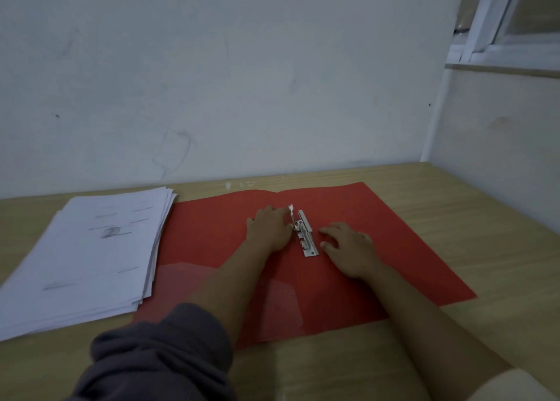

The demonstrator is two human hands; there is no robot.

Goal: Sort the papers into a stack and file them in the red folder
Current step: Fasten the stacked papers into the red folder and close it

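Note:
The red folder point(212, 234) lies open and flat on the wooden table. A metal clip mechanism point(306, 234) sits along its middle fold, with its lever raised upright. My left hand point(271, 229) rests on the folder just left of the clip, fingers touching the lever's base. On the folder right of the clip lies my right hand point(348, 244), fingers spread, beside the metal plate. A stack of white printed papers point(88, 258) sits on the table left of the folder, its edges fanned unevenly.
The wooden table point(454, 218) runs to a white wall at the back and another wall on the right. A window frame point(497, 30) is at the upper right. A grey sleeve point(157, 358) covers my left forearm near the front.

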